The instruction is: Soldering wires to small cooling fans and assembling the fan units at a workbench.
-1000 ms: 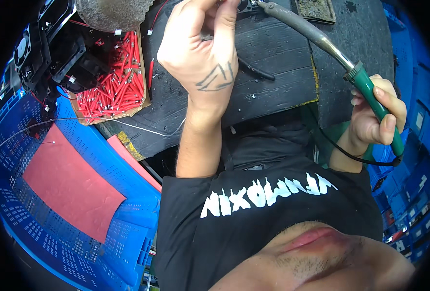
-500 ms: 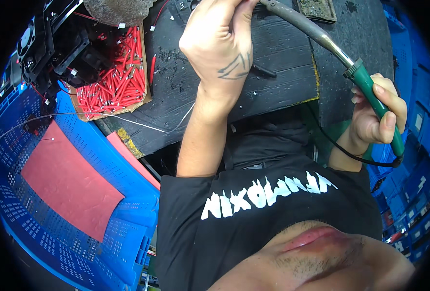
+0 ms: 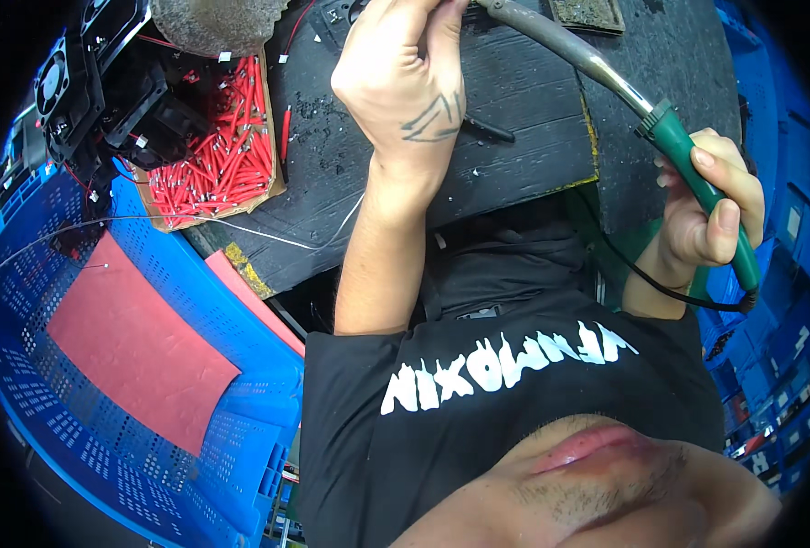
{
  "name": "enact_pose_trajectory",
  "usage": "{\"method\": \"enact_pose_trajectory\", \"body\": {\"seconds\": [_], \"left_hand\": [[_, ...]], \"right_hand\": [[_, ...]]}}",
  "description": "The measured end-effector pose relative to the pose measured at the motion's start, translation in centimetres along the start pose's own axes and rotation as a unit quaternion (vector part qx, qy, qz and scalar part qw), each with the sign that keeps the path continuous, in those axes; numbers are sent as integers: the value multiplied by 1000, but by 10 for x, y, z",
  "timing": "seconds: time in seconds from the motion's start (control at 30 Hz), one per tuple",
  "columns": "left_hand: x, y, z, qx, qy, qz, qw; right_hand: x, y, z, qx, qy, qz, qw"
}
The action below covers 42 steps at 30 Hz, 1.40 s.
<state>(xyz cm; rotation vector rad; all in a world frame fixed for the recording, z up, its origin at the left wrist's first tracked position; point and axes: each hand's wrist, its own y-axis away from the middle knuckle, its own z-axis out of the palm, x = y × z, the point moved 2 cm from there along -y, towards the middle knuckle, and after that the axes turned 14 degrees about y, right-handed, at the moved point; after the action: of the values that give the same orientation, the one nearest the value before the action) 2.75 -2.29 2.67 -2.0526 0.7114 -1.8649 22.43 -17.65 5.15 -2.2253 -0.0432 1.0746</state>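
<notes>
My right hand (image 3: 711,205) is wrapped around the green handle of a soldering iron (image 3: 674,142). Its metal barrel slants up and left, and its front end meets the top edge of the picture close to my left fingertips. My left hand (image 3: 403,82) is raised over the dark work table (image 3: 524,173), back of the hand showing, thumb and fingers pinched together. What they hold is hidden at the picture's edge. A thin grey wire (image 3: 268,237) runs from the left and passes out of sight behind my left forearm.
Left of my left hand stands a cardboard box (image 3: 281,169) of red sleeved wire pieces (image 3: 227,169), with black fans (image 3: 131,100) beside it. A blue perforated crate (image 3: 268,384) holds a red sheet (image 3: 144,352). A shallow tray (image 3: 589,26) sits at the far right.
My left hand has shifted slightly left. The soldering iron has moved a little left and up along with my right hand's fingers. Both grips look the same.
</notes>
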Motion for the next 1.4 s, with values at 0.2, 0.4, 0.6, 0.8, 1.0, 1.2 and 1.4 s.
{"method": "enact_pose_trajectory", "body": {"seconds": [0.2,0.4,0.6,0.8,1.0,1.2,1.4], "left_hand": [[-3,0,2,-1,-2,7,1000],[-2,1,2,-5,7,-4,1000],[-1,-2,7,-8,-5,8,1000],[-26,0,19,42,120,71,989],[-36,5,23,104,285,99,948],[2,-3,9,-48,-111,124,985],[-1,-1,10,-43,-110,129,984]], "right_hand": [[1,0,0,3,2,-3,1000],[3,2,3,4,-16,-9,1000],[2,2,-1,3,-5,-17,1000],[3,1,1,-2,-23,-20,1000],[6,2,-1,-5,-34,-30,999],[4,2,-1,-10,-19,-33,999],[3,2,-1,-23,-11,-36,999]]}}
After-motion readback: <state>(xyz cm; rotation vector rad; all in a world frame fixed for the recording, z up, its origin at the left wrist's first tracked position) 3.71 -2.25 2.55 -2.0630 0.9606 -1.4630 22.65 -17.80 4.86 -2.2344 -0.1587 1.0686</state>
